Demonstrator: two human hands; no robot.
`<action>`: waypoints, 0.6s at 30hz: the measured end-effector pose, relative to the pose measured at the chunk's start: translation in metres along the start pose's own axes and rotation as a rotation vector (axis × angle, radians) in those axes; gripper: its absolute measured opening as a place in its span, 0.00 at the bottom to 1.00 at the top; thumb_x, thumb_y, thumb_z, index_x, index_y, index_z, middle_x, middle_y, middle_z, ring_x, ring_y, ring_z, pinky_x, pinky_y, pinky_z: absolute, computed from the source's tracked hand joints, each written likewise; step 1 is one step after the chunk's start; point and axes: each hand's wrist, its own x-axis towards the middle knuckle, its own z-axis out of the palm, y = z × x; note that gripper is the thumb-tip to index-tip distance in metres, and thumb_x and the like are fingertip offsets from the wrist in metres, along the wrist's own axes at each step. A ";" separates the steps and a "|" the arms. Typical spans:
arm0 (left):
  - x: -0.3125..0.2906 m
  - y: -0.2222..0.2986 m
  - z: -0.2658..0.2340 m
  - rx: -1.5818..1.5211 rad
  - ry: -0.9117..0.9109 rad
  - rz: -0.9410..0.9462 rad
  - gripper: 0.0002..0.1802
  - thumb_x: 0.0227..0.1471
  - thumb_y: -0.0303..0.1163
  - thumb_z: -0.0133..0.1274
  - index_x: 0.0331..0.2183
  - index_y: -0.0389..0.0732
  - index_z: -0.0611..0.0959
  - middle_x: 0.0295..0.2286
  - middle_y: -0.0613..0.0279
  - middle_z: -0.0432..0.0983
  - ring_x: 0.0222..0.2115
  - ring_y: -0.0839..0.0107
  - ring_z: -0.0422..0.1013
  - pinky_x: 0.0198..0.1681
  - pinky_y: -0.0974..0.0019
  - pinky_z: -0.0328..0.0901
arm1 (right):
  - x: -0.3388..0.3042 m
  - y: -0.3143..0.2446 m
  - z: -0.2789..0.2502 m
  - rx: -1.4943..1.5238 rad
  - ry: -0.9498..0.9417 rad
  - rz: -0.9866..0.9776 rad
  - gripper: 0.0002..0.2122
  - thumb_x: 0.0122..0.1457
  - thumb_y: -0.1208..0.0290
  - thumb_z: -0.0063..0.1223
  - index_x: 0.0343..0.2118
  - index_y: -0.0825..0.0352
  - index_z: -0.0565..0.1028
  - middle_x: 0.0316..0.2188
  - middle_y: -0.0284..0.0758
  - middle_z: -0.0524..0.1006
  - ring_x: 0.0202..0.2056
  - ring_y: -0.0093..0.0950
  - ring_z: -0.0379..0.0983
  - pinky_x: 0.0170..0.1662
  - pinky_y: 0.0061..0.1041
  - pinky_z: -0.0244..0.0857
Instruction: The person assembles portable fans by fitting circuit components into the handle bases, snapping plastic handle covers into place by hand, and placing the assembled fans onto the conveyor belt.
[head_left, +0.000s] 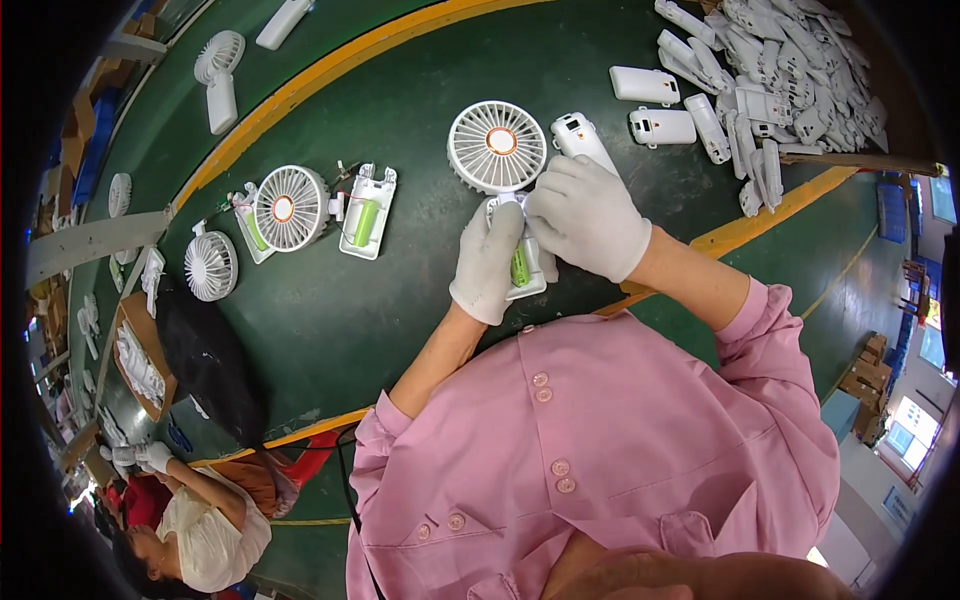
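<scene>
A white handheld fan (497, 147) lies in front of me, its round grille pointing away and an orange ring at its centre. Its handle is uncovered, and a green battery (519, 268) shows inside the white shell (530, 288). My gloved left hand (486, 262) grips this handle from the left, thumb near the neck. At the neck, my gloved right hand (588, 217) has its fingers bent and pressed together; what they pinch is hidden. Just beyond the right hand rests a white handle cover (580, 138).
Leftward lie another fan (290, 208) with wires, an opened handle shell (370, 210) holding a battery, and a smaller fan (211, 266). White covers (790, 70) are heaped far right. A black bag (208, 350) and a person (205, 530) are at lower left.
</scene>
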 end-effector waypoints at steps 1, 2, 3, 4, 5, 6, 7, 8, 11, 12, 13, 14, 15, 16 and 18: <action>0.002 0.002 0.002 0.025 0.037 -0.007 0.16 0.61 0.40 0.37 0.36 0.35 0.71 0.19 0.56 0.73 0.15 0.70 0.71 0.18 0.70 0.67 | -0.001 0.003 0.002 0.074 0.031 0.024 0.04 0.43 0.74 0.56 0.22 0.64 0.72 0.21 0.32 0.70 0.29 0.31 0.68 0.34 0.30 0.64; 0.002 -0.001 -0.001 0.026 0.027 -0.006 0.16 0.61 0.40 0.37 0.36 0.35 0.71 0.19 0.56 0.73 0.15 0.70 0.71 0.18 0.70 0.67 | -0.003 0.002 0.005 0.066 0.035 0.028 0.04 0.43 0.74 0.56 0.22 0.64 0.72 0.21 0.32 0.70 0.29 0.31 0.68 0.34 0.30 0.64; 0.003 -0.004 -0.005 0.004 -0.023 -0.013 0.16 0.61 0.40 0.38 0.36 0.35 0.71 0.19 0.56 0.73 0.16 0.69 0.71 0.18 0.69 0.68 | -0.005 0.003 0.007 0.110 0.037 0.060 0.04 0.44 0.74 0.56 0.22 0.64 0.72 0.22 0.33 0.71 0.29 0.32 0.69 0.34 0.30 0.64; 0.005 -0.005 -0.007 -0.017 -0.076 -0.021 0.16 0.61 0.39 0.39 0.37 0.35 0.71 0.20 0.56 0.73 0.16 0.69 0.72 0.18 0.68 0.68 | -0.006 0.004 0.008 0.154 0.041 0.092 0.04 0.45 0.73 0.56 0.22 0.65 0.73 0.22 0.34 0.72 0.29 0.33 0.70 0.34 0.30 0.64; 0.006 -0.005 -0.006 -0.010 -0.102 -0.015 0.16 0.61 0.39 0.39 0.37 0.35 0.71 0.20 0.56 0.73 0.16 0.69 0.72 0.18 0.68 0.68 | -0.008 0.005 0.010 0.130 0.056 0.098 0.04 0.45 0.73 0.56 0.22 0.65 0.73 0.22 0.34 0.72 0.29 0.33 0.70 0.34 0.30 0.64; 0.003 -0.005 -0.004 -0.060 -0.056 0.003 0.16 0.60 0.39 0.39 0.37 0.35 0.71 0.20 0.56 0.74 0.17 0.69 0.72 0.19 0.68 0.69 | -0.009 0.006 0.012 0.244 0.056 0.152 0.04 0.46 0.73 0.56 0.23 0.65 0.74 0.23 0.35 0.73 0.29 0.34 0.70 0.34 0.31 0.65; 0.002 -0.004 -0.003 -0.110 -0.010 0.019 0.16 0.60 0.39 0.40 0.37 0.35 0.71 0.20 0.56 0.74 0.17 0.69 0.72 0.19 0.68 0.69 | -0.011 0.007 0.010 0.358 0.058 0.206 0.04 0.46 0.73 0.57 0.24 0.66 0.75 0.24 0.36 0.74 0.29 0.35 0.71 0.35 0.31 0.65; 0.003 -0.009 -0.013 -0.146 -0.083 0.003 0.17 0.60 0.39 0.43 0.41 0.34 0.71 0.27 0.52 0.75 0.24 0.66 0.75 0.25 0.66 0.72 | -0.013 0.011 0.004 0.428 0.038 0.248 0.05 0.47 0.72 0.57 0.26 0.66 0.76 0.24 0.37 0.75 0.29 0.36 0.72 0.35 0.31 0.66; 0.003 -0.009 -0.008 -0.331 -0.016 0.011 0.19 0.58 0.39 0.47 0.44 0.34 0.70 0.36 0.47 0.74 0.35 0.60 0.75 0.33 0.62 0.74 | -0.022 0.032 -0.022 0.165 0.185 0.208 0.05 0.48 0.72 0.56 0.26 0.66 0.77 0.24 0.37 0.75 0.29 0.38 0.72 0.35 0.33 0.66; 0.003 -0.011 -0.014 -0.387 -0.086 0.015 0.21 0.57 0.37 0.49 0.47 0.33 0.68 0.43 0.45 0.71 0.42 0.56 0.72 0.37 0.58 0.74 | -0.025 0.047 -0.037 0.061 0.105 0.280 0.05 0.48 0.72 0.55 0.28 0.66 0.77 0.27 0.37 0.75 0.31 0.38 0.72 0.36 0.33 0.66; 0.004 -0.012 -0.013 -0.387 -0.084 0.024 0.21 0.57 0.37 0.49 0.47 0.33 0.68 0.43 0.45 0.71 0.42 0.56 0.72 0.37 0.58 0.74 | -0.029 0.063 -0.051 -0.042 0.023 0.352 0.06 0.48 0.73 0.54 0.29 0.65 0.77 0.29 0.36 0.76 0.33 0.37 0.72 0.37 0.33 0.66; 0.006 -0.011 -0.012 -0.419 -0.064 0.012 0.20 0.57 0.36 0.49 0.47 0.34 0.68 0.43 0.45 0.71 0.42 0.55 0.72 0.37 0.57 0.74 | -0.039 0.075 -0.060 -0.241 0.001 0.352 0.08 0.48 0.73 0.54 0.33 0.64 0.76 0.32 0.36 0.75 0.36 0.37 0.71 0.40 0.34 0.65; 0.009 -0.011 -0.010 -0.450 -0.043 0.001 0.20 0.57 0.35 0.48 0.47 0.34 0.68 0.42 0.45 0.71 0.42 0.55 0.72 0.37 0.57 0.74 | -0.049 0.087 -0.066 -0.438 -0.020 0.350 0.11 0.47 0.74 0.53 0.37 0.63 0.75 0.35 0.36 0.75 0.39 0.37 0.70 0.42 0.34 0.65; 0.010 -0.011 -0.008 -0.460 -0.056 0.014 0.19 0.58 0.34 0.48 0.47 0.34 0.68 0.42 0.45 0.71 0.42 0.54 0.73 0.38 0.56 0.73 | -0.055 0.098 -0.067 -0.437 -0.015 0.343 0.11 0.47 0.74 0.53 0.37 0.63 0.75 0.35 0.36 0.75 0.39 0.37 0.70 0.42 0.34 0.65; 0.012 -0.012 -0.008 -0.467 -0.074 0.021 0.19 0.58 0.33 0.47 0.47 0.34 0.68 0.42 0.45 0.71 0.41 0.54 0.73 0.38 0.56 0.73 | -0.062 0.115 -0.065 -0.656 -0.183 0.342 0.13 0.48 0.73 0.52 0.40 0.60 0.74 0.37 0.35 0.74 0.42 0.37 0.69 0.45 0.35 0.63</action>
